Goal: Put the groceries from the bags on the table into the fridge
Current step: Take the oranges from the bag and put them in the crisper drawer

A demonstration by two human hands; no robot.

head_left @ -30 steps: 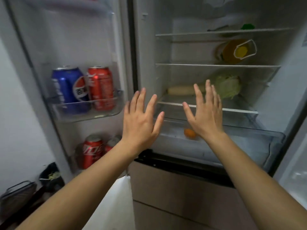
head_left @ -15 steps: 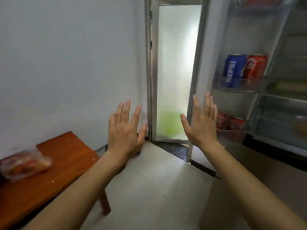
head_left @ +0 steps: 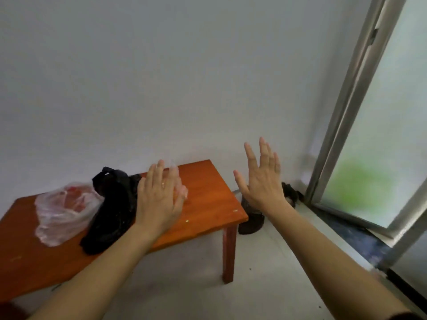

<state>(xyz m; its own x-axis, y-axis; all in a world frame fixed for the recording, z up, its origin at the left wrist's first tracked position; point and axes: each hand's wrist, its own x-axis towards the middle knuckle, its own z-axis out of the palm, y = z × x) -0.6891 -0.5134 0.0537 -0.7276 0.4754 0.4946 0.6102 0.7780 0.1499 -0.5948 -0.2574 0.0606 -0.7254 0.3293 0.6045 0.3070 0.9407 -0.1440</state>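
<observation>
Two bare arms reach out in front of the person. The left hand (head_left: 159, 199) is held up with its back to the camera, and its grip is wide: the fingers are straight and a little apart, and it holds nothing. Its fingertips look blurry. This hand is seen in front of the orange-brown wooden desk (head_left: 208, 192), just beside the black bag (head_left: 111, 209), and it hides a bit of that bag's right edge. I cannot tell if the hand touches the desk or the bag. The right hand (head_left: 263, 183) is up too, off to the right past the end of the desk, with the wall behind it. Its grip is also wide, with the fingers pointing up and the thumb out to the side, and it holds nothing. The two bags lie on the desk side by side and touching. The black bag is crumpled and has a loop handle at its top. To its left is a clear bag (head_left: 62, 211) with red things showing inside. The desk stands against a plain white wall (head_left: 161, 65) on a pale floor (head_left: 254, 273). A dark thing (head_left: 251, 220) sits on the floor near the desk's leg. At the right is a frosted glass door (head_left: 381, 158) with a green blur behind it.
</observation>
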